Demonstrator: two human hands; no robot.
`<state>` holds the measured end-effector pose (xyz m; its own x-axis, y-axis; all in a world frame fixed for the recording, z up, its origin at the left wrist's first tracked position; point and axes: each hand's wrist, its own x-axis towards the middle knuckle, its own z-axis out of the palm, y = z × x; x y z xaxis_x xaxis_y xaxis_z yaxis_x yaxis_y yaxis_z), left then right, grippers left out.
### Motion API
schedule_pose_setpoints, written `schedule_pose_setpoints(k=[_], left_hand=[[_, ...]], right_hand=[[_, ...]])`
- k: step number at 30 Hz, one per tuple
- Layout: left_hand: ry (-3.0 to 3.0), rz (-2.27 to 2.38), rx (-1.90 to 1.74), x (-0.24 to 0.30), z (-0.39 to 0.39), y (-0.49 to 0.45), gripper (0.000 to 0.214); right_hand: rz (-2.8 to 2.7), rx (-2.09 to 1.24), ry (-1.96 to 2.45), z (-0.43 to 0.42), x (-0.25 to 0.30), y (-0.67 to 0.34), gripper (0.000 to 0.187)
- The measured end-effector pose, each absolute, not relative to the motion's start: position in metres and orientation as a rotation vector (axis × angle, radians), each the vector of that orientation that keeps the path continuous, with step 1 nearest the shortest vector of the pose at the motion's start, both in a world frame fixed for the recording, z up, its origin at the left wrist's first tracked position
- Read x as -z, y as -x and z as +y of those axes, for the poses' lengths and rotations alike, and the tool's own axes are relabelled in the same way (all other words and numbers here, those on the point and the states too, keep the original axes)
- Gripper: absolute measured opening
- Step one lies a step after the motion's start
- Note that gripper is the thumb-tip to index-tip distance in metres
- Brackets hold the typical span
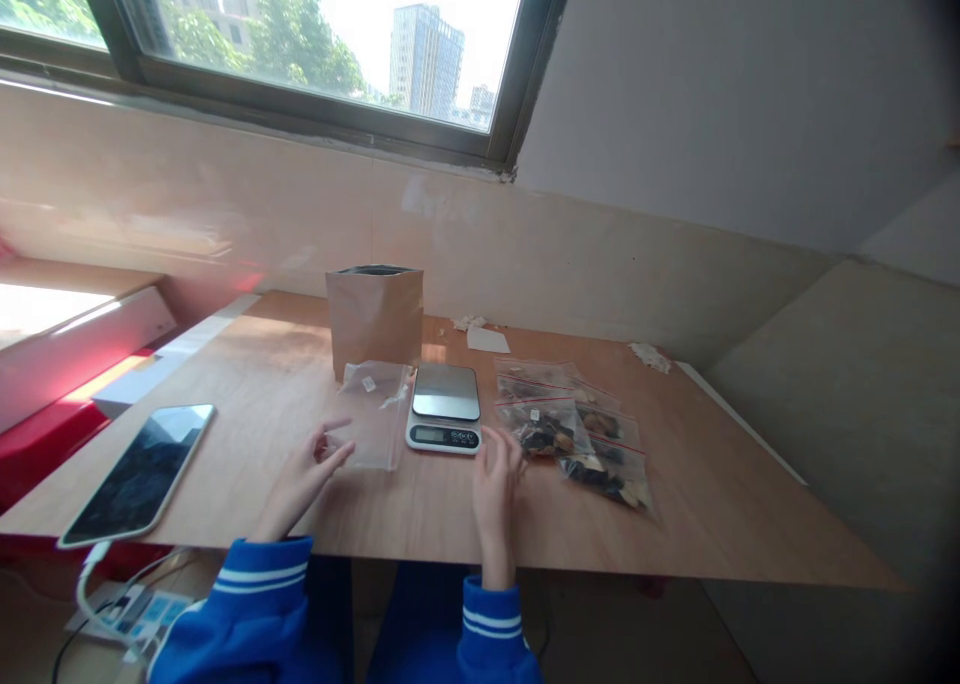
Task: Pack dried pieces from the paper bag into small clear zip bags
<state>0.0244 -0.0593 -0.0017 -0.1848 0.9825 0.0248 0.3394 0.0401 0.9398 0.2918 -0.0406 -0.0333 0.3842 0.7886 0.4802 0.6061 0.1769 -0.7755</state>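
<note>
Loose right hand (496,474) beside clear bags (551,414) of dark-and-tan pieces (546,438).

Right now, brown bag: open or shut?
Open. The brown bag stands upright on the table, its top edges parted around a dark gap.

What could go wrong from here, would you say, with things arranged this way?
The phone lies at the edge of the table with its cable hanging down, so a tug might pull it off. The right hand is close beside the scale and could nudge it. The filled bags overlap, so lifting one might drag another.
</note>
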Motion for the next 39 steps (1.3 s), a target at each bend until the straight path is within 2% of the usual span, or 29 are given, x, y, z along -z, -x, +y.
schedule_pose_setpoints(k=[2,5,7,10,14,18,21,24,27,30,34,39], left_hand=[[-1.417,1.954,-1.185,0.011,-0.056,-0.014,0.071],[-1.552,2.307,-1.138,0.017,-0.054,-0.013,0.074],[-1.696,2.303,-1.044,0.017,-0.053,-0.023,0.060],[-1.894,2.160,-0.856,0.020,-0.051,-0.044,0.045],[-1.999,2.022,-0.653,0.033,-0.049,-0.062,0.044],[-1.990,2.010,-0.584,0.043,-0.050,-0.065,0.045],[-1.969,1.987,-0.671,0.043,-0.052,-0.064,0.042],[-1.883,1.901,-0.912,0.035,-0.053,-0.067,0.039],[-1.741,1.609,-1.171,0.014,-0.058,-0.074,0.038],[-1.486,1.357,-1.235,-0.022,-0.067,-0.087,0.039],[-1.281,1.152,-1.384,-0.069,-0.083,-0.105,0.033],[-0.960,0.973,-1.476,-0.094,-0.092,-0.109,0.037]], right_hand=[[-1.311,0.046,1.683,-0.041,0.044,-0.314,0.034],[-1.365,0.189,1.806,-0.043,0.058,-0.337,0.040],[-1.377,0.204,1.861,-0.045,0.060,-0.341,0.042],[-1.297,0.196,1.946,-0.045,0.055,-0.341,0.035],[-1.200,0.169,1.903,-0.042,0.048,-0.343,0.025],[-1.110,0.176,1.815,-0.038,0.054,-0.350,0.028],[-1.064,0.145,1.757,-0.038,0.057,-0.353,0.033],[-0.982,0.053,1.654,-0.041,0.048,-0.353,0.034],[-0.865,-0.122,1.525,-0.047,0.023,-0.345,0.035],[-0.775,-0.355,1.378,-0.057,-0.010,-0.324,0.039],[-0.991,-0.581,1.156,-0.072,-0.045,-0.289,0.028],[-1.304,-0.674,1.022,-0.082,-0.052,-0.259,0.021]])
